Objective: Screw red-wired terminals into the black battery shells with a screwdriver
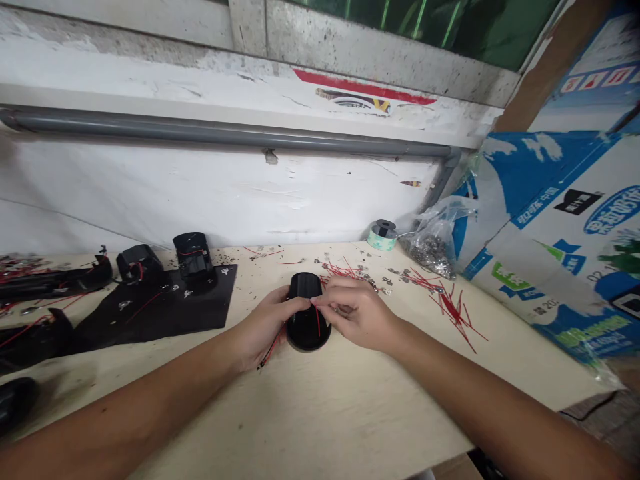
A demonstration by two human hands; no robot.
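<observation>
A black plastic housing [306,333], rounded at its near end, stands in the middle of the table. My left hand [267,320] is wrapped round its left side, thumb lying on its upper face. From the right, my right hand [357,310] pinches a thin red wire [319,322] against the housing, close to my left thumb. The wire's lower part hangs down over the black surface. Below my left hand, more red and black wire ends [267,357] stick out. The fingers behind the housing are hidden.
Loose red wires [453,310] and small metal pieces lie to the right and behind. A clear bag [433,243] of metal parts and a tape roll [383,235] stand by the wall. Left are a black mat [200,317] and more black housings [193,257]. A blue-white carton [540,233] borders the right.
</observation>
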